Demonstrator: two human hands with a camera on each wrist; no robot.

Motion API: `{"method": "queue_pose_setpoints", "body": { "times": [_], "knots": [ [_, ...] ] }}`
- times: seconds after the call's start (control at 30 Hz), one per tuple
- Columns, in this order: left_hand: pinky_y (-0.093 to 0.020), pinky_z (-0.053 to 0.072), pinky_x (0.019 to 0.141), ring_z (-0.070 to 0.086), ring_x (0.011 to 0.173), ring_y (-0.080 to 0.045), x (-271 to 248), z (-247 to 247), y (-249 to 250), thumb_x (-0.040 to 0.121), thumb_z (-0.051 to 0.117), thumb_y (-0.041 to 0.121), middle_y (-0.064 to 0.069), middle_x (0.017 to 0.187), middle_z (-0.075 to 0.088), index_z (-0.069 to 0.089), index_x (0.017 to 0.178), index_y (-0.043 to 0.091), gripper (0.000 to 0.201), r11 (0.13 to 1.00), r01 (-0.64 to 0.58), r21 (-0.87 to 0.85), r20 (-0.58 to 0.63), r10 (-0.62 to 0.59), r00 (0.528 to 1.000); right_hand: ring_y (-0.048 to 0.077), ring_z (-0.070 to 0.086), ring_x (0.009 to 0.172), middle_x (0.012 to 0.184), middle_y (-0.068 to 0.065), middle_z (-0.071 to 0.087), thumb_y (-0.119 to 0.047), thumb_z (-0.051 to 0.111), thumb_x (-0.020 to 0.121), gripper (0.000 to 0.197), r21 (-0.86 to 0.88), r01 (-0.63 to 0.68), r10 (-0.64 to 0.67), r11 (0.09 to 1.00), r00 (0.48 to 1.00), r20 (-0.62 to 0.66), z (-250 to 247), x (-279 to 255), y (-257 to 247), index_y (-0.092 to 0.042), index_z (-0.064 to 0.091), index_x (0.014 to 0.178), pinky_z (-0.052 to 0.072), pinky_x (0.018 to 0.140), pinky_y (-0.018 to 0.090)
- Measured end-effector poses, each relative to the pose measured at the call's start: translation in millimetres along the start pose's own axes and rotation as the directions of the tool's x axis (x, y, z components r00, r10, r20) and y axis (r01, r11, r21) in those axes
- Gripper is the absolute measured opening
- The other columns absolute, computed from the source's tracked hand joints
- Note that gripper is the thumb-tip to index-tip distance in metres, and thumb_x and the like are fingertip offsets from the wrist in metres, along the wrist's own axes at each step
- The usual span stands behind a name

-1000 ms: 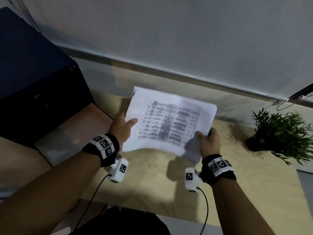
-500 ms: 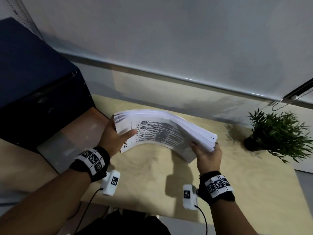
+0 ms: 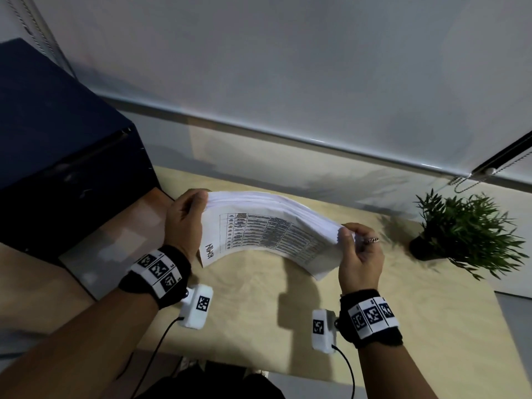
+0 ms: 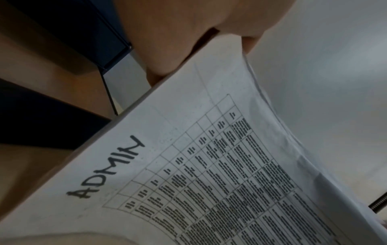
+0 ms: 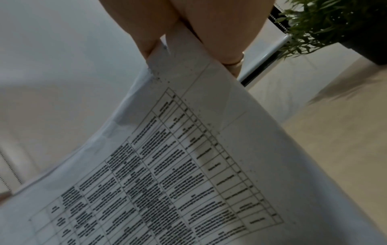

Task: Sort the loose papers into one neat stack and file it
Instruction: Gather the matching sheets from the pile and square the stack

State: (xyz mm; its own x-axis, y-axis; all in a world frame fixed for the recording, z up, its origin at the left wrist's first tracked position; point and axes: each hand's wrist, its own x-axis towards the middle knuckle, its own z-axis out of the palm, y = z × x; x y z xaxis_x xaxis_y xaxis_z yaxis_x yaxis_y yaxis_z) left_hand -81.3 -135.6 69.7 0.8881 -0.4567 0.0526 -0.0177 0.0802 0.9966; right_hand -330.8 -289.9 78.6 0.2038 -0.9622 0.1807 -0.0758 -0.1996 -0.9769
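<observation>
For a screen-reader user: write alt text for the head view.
Two hands hold a bowed stack of papers above a light wooden table, the left hand and right hand each gripping one end. A printed table faces the camera. A potted plant stands to the right.

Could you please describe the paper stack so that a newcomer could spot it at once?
Above the pale wooden table, between the dark cabinet and the potted plant, both hands hold one bowed paper stack. Its near sheet carries a printed table and handwritten "ADMIN".
</observation>
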Motion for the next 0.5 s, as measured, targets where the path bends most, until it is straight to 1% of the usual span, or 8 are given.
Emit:
{"method": "queue_pose_setpoints", "body": {
  "times": [0.07, 0.13, 0.27, 0.3, 0.33, 0.37, 0.43, 0.5],
  "knots": [
    [-0.016, 0.051, 0.072, 0.064, 0.074, -0.001, 0.1, 1.0, 3.2, 0.094, 0.053, 0.024, 0.015, 0.074, 0.072, 0.071, 0.072, 0.031, 0.029, 1.000, -0.004, 0.007, 0.018, 0.004, 1.000, 0.001, 0.060, 0.080, 0.085, -0.013, 0.068, -0.019, 0.068, 0.084, 0.010, -0.032, 0.043, -0.042, 0.999, 0.998, 0.045, -2.5, -1.6, -1.4, -0.022, 0.063, 0.091, 0.048, 0.075, 0.020],
    [-0.016, 0.049, 0.074, 0.065, 0.076, -0.001, 2.3, 1.5, 4.1, 0.093, 0.054, 0.017, 0.016, 0.076, 0.073, 0.071, 0.075, 0.029, 0.028, 0.996, -0.052, 0.073, 0.012, 0.051, 0.999, 0.001, 0.060, 0.086, 0.095, -0.005, 0.066, -0.017, 0.078, 0.079, 0.025, -0.108, 0.090, -0.078, 0.990, 0.991, 0.111, -5.0, -1.4, -3.7, -0.016, 0.062, 0.099, 0.047, 0.076, 0.014],
    [-0.022, 0.051, 0.080, 0.066, 0.082, -0.001, 8.1, 1.6, 9.0, 0.092, 0.055, 0.003, 0.010, 0.085, 0.072, 0.069, 0.091, 0.009, 0.015, 0.972, -0.129, 0.196, 0.024, 0.127, 0.992, -0.004, 0.055, 0.092, 0.109, -0.004, 0.060, -0.016, 0.089, 0.067, 0.058, -0.404, 0.204, -0.122, 0.892, 0.968, 0.219, -9.1, 5.6, -6.0, -0.013, 0.060, 0.117, 0.042, 0.082, 0.007],
    [-0.025, 0.053, 0.082, 0.066, 0.083, -0.002, 9.4, 0.2, 11.8, 0.092, 0.057, 0.006, 0.007, 0.088, 0.072, 0.069, 0.095, 0.009, 0.013, 0.965, -0.143, 0.221, 0.057, 0.133, 0.989, -0.003, 0.055, 0.090, 0.110, -0.006, 0.060, -0.019, 0.089, 0.067, 0.061, -0.475, 0.224, -0.121, 0.851, 0.964, 0.238, -9.6, 7.8, -7.9, -0.016, 0.060, 0.120, 0.042, 0.082, 0.009],
    [-0.025, 0.054, 0.084, 0.066, 0.084, -0.001, 10.9, -2.4, 15.4, 0.089, 0.062, 0.013, 0.008, 0.092, 0.072, 0.069, 0.099, 0.012, 0.012, 0.949, -0.169, 0.267, 0.112, 0.144, 0.983, 0.000, 0.056, 0.090, 0.109, -0.006, 0.062, -0.023, 0.088, 0.068, 0.061, -0.547, 0.246, -0.120, 0.800, 0.959, 0.255, -10.0, 10.0, -10.7, -0.020, 0.060, 0.122, 0.045, 0.083, 0.015],
    [-0.023, 0.053, 0.084, 0.066, 0.086, 0.000, 12.8, -5.3, 20.5, 0.084, 0.070, 0.023, 0.011, 0.096, 0.071, 0.069, 0.105, 0.018, 0.022, 0.921, -0.195, 0.337, 0.200, 0.132, 0.971, 0.008, 0.060, 0.091, 0.106, -0.005, 0.065, -0.027, 0.087, 0.069, 0.058, -0.619, 0.279, -0.126, 0.734, 0.952, 0.279, -10.3, 11.5, -13.9, -0.022, 0.062, 0.121, 0.049, 0.083, 0.024],
    [-0.020, 0.050, 0.085, 0.065, 0.091, -0.001, 18.3, -10.9, 30.7, 0.069, 0.082, 0.042, 0.015, 0.101, 0.069, 0.067, 0.113, 0.029, 0.048, 0.786, -0.288, 0.547, 0.414, 0.045, 0.909, 0.027, 0.066, 0.088, 0.095, 0.002, 0.071, -0.029, 0.085, 0.068, 0.044, -0.744, 0.363, -0.136, 0.561, 0.927, 0.350, -8.9, 14.7, -19.4, -0.022, 0.070, 0.109, 0.055, 0.077, 0.039],
    [-0.031, 0.052, 0.082, 0.067, 0.091, -0.014, 20.6, -10.4, 42.9, 0.070, 0.076, 0.046, 0.011, 0.098, 0.072, 0.070, 0.104, 0.029, 0.039, 0.560, -0.436, 0.704, 0.533, -0.011, 0.846, 0.036, 0.066, 0.078, 0.079, 0.009, 0.071, -0.029, 0.083, 0.068, 0.027, -0.810, 0.398, -0.106, 0.431, 0.914, 0.393, -4.6, 18.0, -25.6, -0.020, 0.073, 0.090, 0.054, 0.069, 0.042]
  ]
}}
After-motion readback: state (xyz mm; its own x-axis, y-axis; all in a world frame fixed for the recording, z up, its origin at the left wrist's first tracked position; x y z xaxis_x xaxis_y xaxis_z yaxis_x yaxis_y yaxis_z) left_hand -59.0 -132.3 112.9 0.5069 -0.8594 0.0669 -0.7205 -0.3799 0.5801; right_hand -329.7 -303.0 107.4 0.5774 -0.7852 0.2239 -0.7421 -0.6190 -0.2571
